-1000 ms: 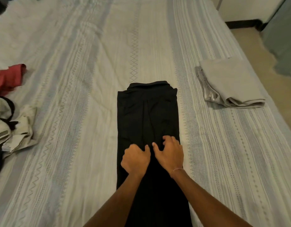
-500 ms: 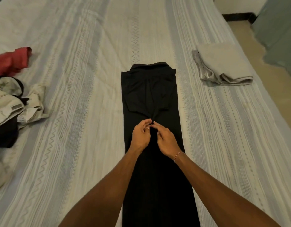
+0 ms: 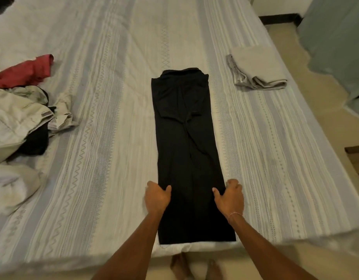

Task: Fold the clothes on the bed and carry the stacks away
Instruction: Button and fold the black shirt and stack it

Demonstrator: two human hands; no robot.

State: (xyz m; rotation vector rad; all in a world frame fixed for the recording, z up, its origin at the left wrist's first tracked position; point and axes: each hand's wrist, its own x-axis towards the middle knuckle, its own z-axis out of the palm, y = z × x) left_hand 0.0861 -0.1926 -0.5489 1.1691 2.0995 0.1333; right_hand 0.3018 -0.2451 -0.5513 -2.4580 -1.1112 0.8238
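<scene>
A black garment [image 3: 186,150], folded into a long narrow strip, lies flat along the middle of the bed [image 3: 106,138]. Its collar end is at the far end; its near end sits at the near edge of the mattress.

Left hand [image 3: 156,196]: at the left edge of the strip, toward the near end. Thumb lies on top of the cloth, fingers curled at the edge; it is gripping the garment's left side.

Right hand [image 3: 229,196]: at the right edge of the strip, level with the left hand. Thumb on top of the cloth, fingers curled at the edge; it is gripping the garment's right side. A thin bracelet [image 3: 234,214] is on this wrist.

A folded grey cloth [image 3: 256,68] rests on the far right of the bed, near its right edge, well apart from the black garment.

An unfolded pile lies at the left side of the bed: a red garment [image 3: 25,72] farthest, a cream garment [image 3: 19,116] nearer, with a dark item [image 3: 36,143] partly under it. A white pillow [image 3: 11,186] sits nearer at the left edge.

Two bare feet [image 3: 194,266] show on the floor just below the near edge of the bed. A grey-green curtain [image 3: 338,43] hangs at the far right, beyond the bed.
</scene>
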